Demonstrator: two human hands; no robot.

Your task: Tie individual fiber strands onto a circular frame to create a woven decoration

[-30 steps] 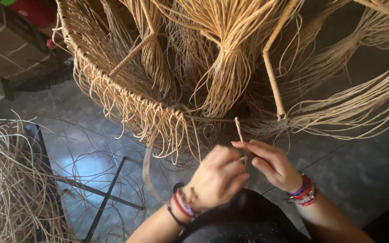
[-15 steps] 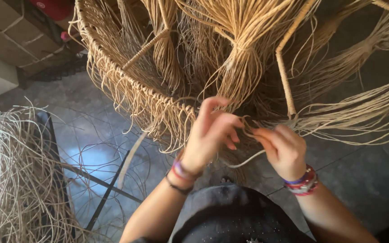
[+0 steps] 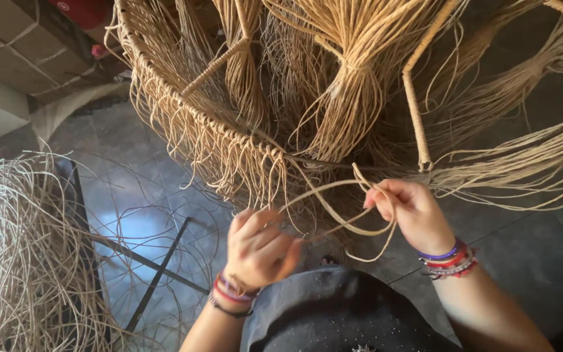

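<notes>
Head view showed us bent over a woven frame (image 3: 184,124), its rim fringed with loose cane ends. Our left hand (image 3: 259,248) was curled shut around a strand (image 3: 333,225), fist low and close to the lap, seemingly to keep the cane taut. Our right hand (image 3: 412,212) pinched the same strand near the rim, fingers closed on it, where it curved into a loop (image 3: 366,195) hanging just under the woven edge. We judged the loop was held wide so the cane would not kink while it sat against the fringe. The strand ran between both hands, just below the rim and near a wrapped rod (image 3: 415,111) that stood upright in the frame. Tied bundles (image 3: 353,98) hung inside the frame, likely kept gathered to stay out of the way of the edge. Off to our left a loose cane pile (image 3: 21,261) lay beside a dark metal stand (image 3: 158,274) on the tiled floor (image 3: 131,208), well apart from the hands. Bracelets (image 3: 447,261) circled both wrists.
</notes>
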